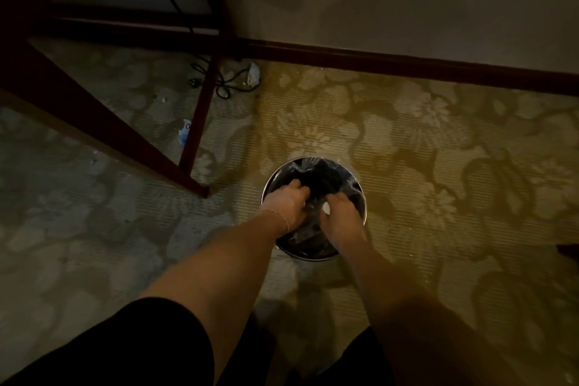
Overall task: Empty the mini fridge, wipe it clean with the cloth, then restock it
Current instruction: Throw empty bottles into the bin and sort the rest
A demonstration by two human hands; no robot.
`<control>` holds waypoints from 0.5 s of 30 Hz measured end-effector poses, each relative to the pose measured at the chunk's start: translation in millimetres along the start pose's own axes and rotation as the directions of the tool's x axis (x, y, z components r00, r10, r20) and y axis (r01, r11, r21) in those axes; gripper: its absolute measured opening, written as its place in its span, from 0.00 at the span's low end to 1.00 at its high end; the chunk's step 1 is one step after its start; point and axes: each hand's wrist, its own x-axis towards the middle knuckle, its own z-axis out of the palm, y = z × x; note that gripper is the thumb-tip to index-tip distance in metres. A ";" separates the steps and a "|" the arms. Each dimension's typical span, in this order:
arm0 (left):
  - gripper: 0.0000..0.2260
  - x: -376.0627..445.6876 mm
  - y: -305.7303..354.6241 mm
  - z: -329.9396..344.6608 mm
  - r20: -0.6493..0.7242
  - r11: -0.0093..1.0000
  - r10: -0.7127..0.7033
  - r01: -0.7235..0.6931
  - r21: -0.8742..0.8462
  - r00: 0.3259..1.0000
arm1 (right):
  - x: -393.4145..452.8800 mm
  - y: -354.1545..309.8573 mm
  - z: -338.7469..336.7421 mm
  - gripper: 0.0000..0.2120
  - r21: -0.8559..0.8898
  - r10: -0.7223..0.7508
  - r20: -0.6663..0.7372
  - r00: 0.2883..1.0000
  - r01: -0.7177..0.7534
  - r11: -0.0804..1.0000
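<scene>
Hands both down in bin (314, 255): our left hand (286, 202) & right hand (340, 213) sit just beside each other, fingers curled into dark crinkly liner (319, 175). Small pale bit by right thumb, can't tell what. Liner looks thin, light, floppy, prob slippery; best gathered at rim w/ both hands. Fridge & cloth not in view. Bin stands on patterned carpet (407, 135), near wall w/ dark skirting (407, 64); table leg (197, 131) & cable (232, 81) to left.

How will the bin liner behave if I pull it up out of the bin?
The liner looks thin, crinkled and glossy, so probably floppy and slippery. Both hands, left and right, reach into it; contents are too dark to judge weight. The round bin might tip.
</scene>
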 end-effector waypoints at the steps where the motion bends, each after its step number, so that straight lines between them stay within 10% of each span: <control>1: 0.16 1.4 -1.5 3.3 0.003 1.000 -0.003 0.003 0.008 1.000 | 2.8 0.2 3.8 0.14 -0.009 0.004 0.011 1.000 -0.004 1.000; 15: 0.17 -102.4 39.9 -92.7 -0.032 0.989 -0.117 0.113 -0.098 0.993 | -91.2 -51.2 -85.0 0.17 0.045 0.038 0.004 0.999 -0.038 0.998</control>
